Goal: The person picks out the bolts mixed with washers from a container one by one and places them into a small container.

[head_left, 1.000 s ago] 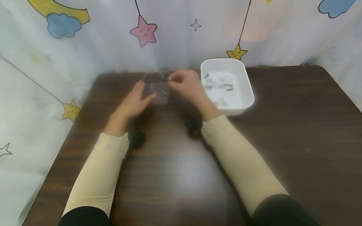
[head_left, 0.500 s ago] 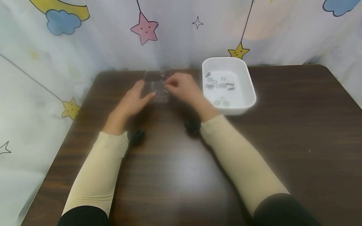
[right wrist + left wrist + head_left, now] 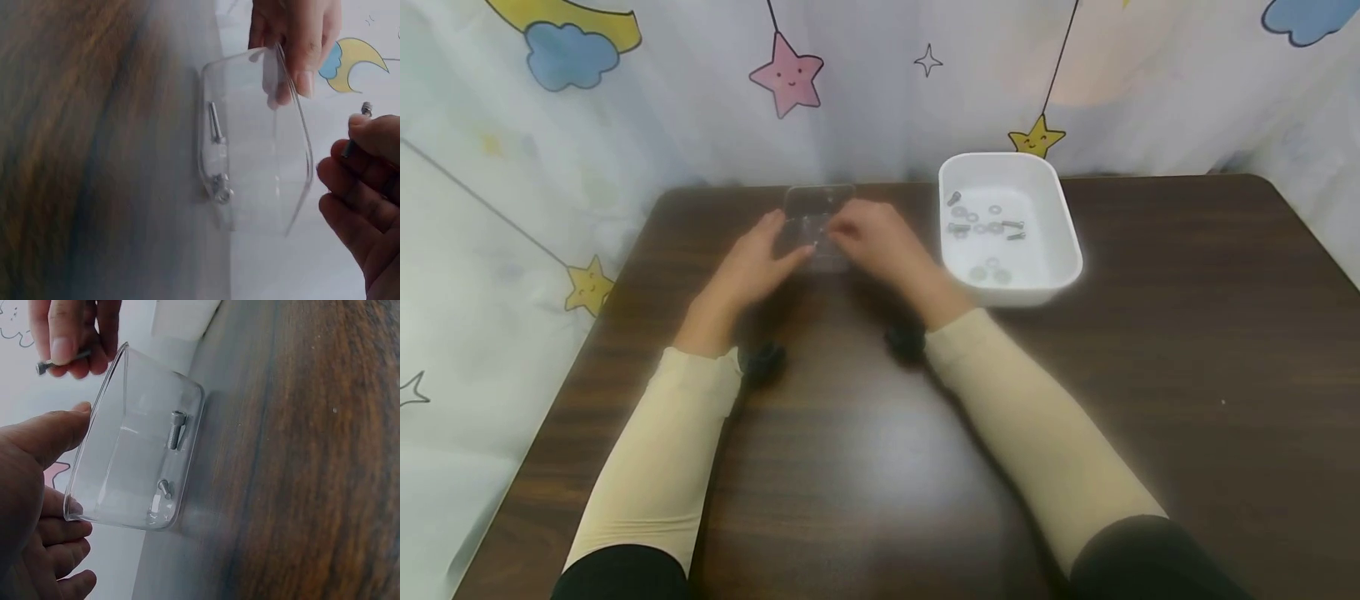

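A clear plastic box (image 3: 820, 198) stands on the dark wood table near its back edge. My left hand (image 3: 747, 265) grips the box's left side, with the thumb (image 3: 62, 430) at the rim and other fingers spread round the corner outside. My right hand (image 3: 880, 243) is over the box's right part in the head view. Between thumb and fingers it pinches a metal socket-head bolt (image 3: 367, 109), held just outside the box's open top in both wrist views. Inside the box lie a larger bolt (image 3: 177, 428) and a smaller bolt (image 3: 164, 488), on its bottom.
Right of the box stands a white tub (image 3: 1022, 295) holding several bolts (image 3: 1012, 223) and pale washers (image 3: 1002, 276). A curtain (image 3: 880, 125) printed with stars and clouds hangs right behind the table (image 3: 865, 500). Dark wrist cameras (image 3: 762, 363) hang under both wrists.
My right hand has moved left and slightly toward me, from the box's right rim to over its opening, keeping its pinch. The left hand stays at the box.
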A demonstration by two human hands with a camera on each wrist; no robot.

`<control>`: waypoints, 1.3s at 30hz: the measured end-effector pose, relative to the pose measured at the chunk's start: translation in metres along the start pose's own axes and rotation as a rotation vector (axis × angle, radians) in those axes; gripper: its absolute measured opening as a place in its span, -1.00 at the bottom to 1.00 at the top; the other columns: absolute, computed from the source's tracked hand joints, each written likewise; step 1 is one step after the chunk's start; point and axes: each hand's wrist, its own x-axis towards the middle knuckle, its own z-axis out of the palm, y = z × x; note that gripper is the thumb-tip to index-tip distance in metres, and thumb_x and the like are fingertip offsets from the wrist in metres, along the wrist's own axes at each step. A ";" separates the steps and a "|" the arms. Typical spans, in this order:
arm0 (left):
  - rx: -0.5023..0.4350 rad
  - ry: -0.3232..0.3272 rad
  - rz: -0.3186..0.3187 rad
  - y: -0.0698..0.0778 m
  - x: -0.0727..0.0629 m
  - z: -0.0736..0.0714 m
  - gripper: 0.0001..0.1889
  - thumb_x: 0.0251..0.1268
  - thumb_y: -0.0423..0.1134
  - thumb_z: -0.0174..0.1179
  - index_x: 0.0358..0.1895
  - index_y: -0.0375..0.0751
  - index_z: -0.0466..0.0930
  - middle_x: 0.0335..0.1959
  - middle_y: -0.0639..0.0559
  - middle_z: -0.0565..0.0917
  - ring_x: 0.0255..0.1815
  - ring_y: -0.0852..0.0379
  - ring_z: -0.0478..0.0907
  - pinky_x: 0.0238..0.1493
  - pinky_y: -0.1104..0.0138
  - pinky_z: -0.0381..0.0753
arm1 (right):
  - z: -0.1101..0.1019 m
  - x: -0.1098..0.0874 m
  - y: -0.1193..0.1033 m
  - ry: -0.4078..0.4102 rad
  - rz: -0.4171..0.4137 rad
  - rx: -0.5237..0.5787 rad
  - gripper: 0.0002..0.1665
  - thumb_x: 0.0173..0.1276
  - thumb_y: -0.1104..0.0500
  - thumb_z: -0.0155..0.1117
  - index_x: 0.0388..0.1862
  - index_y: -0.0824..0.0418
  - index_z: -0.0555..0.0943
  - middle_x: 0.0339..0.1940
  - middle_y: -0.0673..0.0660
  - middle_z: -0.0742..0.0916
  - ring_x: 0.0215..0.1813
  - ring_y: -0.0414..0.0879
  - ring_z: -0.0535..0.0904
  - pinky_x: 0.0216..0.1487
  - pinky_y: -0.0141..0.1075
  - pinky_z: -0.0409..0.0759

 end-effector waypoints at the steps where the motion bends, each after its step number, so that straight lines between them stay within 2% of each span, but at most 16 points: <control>1: 0.002 0.003 0.001 0.000 0.001 0.000 -0.04 0.39 0.30 0.01 0.58 -0.27 -0.14 0.62 -0.20 -0.12 0.63 -0.13 -0.19 0.61 -0.01 -0.18 | 0.001 0.001 0.000 -0.011 -0.004 -0.007 -0.81 0.38 0.20 0.29 -0.10 0.23 0.73 -0.10 0.14 0.78 -0.01 0.00 0.67 0.14 -0.26 0.60; 11: -0.012 0.001 0.021 -0.004 -0.003 -0.006 -0.05 0.37 0.31 0.03 0.58 -0.22 -0.09 0.62 -0.15 -0.05 0.62 -0.12 -0.10 0.61 -0.01 -0.12 | 0.011 0.007 -0.002 -0.077 0.027 -0.064 -0.81 0.40 0.16 0.29 -0.09 0.17 0.74 -0.10 0.09 0.78 0.00 -0.03 0.66 0.14 -0.24 0.60; 17: -0.040 0.005 0.042 -0.013 -0.005 -0.011 -0.11 0.34 0.30 0.08 0.57 -0.12 0.03 0.60 -0.05 0.06 0.60 -0.12 0.00 0.59 -0.04 -0.03 | 0.014 0.008 -0.007 -0.129 0.052 -0.100 -0.80 0.40 0.17 0.28 -0.07 0.19 0.71 -0.09 0.11 0.76 -0.01 -0.02 0.65 0.14 -0.21 0.60; 24: -0.027 0.034 0.091 -0.021 -0.002 -0.011 -0.16 0.33 0.25 0.14 0.54 -0.10 0.12 0.57 -0.01 0.14 0.57 -0.11 0.09 0.58 -0.02 0.03 | 0.017 0.011 -0.009 -0.163 0.052 -0.160 -0.80 0.44 0.16 0.23 -0.07 0.18 0.71 -0.07 0.11 0.75 -0.01 -0.01 0.65 0.13 -0.20 0.60; 31: -0.005 0.050 0.117 -0.024 0.002 -0.008 -0.19 0.33 0.22 0.15 0.53 -0.10 0.16 0.55 -0.01 0.19 0.55 -0.12 0.15 0.56 -0.01 0.07 | 0.018 0.012 -0.010 -0.195 0.057 -0.166 -0.79 0.45 0.17 0.20 -0.06 0.19 0.71 -0.07 0.12 0.75 0.00 0.00 0.65 0.15 -0.19 0.60; 39: -0.006 0.052 0.106 -0.022 0.001 -0.008 -0.19 0.33 0.22 0.16 0.52 -0.11 0.18 0.56 0.00 0.17 0.55 -0.13 0.14 0.56 -0.01 0.07 | 0.017 0.013 -0.012 -0.227 0.059 -0.172 -0.77 0.47 0.18 0.17 -0.04 0.20 0.71 -0.05 0.14 0.73 0.01 0.02 0.64 0.17 -0.17 0.59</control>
